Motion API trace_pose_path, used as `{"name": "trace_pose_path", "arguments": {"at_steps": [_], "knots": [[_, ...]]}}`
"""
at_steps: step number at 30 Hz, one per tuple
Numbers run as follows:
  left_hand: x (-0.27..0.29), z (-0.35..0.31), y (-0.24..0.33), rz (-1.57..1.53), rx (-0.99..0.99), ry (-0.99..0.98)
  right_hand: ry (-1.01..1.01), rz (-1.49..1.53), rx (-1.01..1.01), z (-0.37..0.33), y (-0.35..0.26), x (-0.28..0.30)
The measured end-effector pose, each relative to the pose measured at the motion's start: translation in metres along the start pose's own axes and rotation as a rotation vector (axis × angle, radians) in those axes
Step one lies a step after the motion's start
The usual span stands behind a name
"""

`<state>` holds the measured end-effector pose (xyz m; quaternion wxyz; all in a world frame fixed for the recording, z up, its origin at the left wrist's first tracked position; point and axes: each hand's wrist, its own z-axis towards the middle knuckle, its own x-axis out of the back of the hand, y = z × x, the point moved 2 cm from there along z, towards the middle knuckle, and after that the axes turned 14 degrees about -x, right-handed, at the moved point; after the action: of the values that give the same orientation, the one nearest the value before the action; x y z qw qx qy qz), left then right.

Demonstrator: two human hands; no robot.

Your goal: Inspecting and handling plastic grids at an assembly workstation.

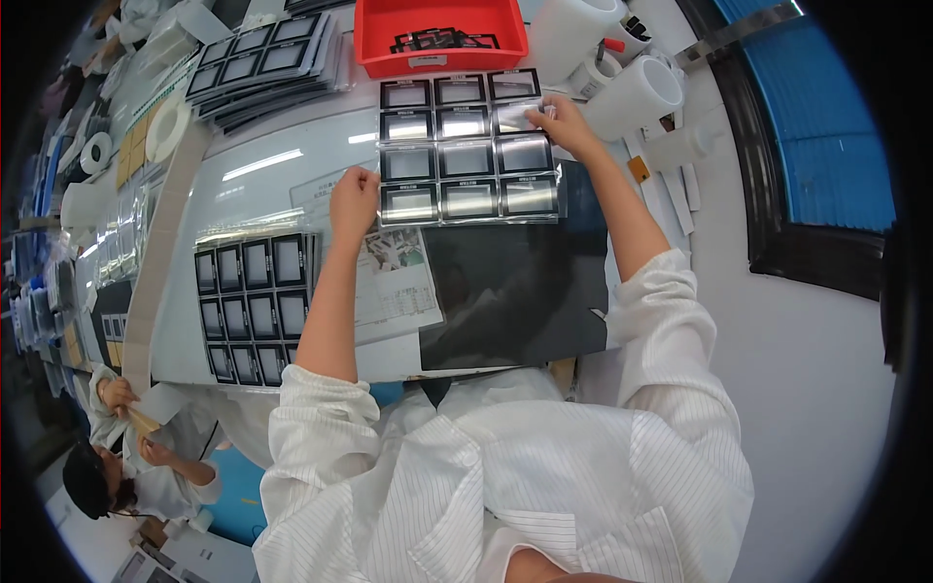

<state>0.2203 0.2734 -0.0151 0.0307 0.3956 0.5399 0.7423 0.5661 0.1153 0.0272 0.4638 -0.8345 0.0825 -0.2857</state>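
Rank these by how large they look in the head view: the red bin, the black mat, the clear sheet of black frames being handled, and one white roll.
1. black mat
2. clear sheet of black frames
3. red bin, partly cut off by the picture's edge
4. white roll

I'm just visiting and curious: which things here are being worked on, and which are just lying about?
In use:
- left hand
- right hand
- clear sheet of black frames

Lying about:
- red tray
- white rolls
- other frame sheet
- stacked sheets
- dark mat

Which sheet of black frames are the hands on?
The clear sheet of frames just below the red bin, held by left hand and right hand. The other sheets lie untouched further left.
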Motion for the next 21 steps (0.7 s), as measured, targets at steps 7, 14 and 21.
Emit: {"name": "trace_pose_path", "arguments": {"at_steps": [7, 14, 21], "knots": [[-0.011, -0.005, -0.004, -0.007, 0.079, -0.012, 0.205, -0.217, -0.014, 0.038, 0.054, -0.007], [-0.015, 0.001, 0.006, 0.212, 0.033, -0.042, 0.102, -0.079, -0.012, 0.052, 0.069, -0.003], [-0.011, -0.003, 0.023, 0.376, 0.087, -0.063, 0.031, 0.034, -0.168, 0.024, 0.035, -0.014]]}}
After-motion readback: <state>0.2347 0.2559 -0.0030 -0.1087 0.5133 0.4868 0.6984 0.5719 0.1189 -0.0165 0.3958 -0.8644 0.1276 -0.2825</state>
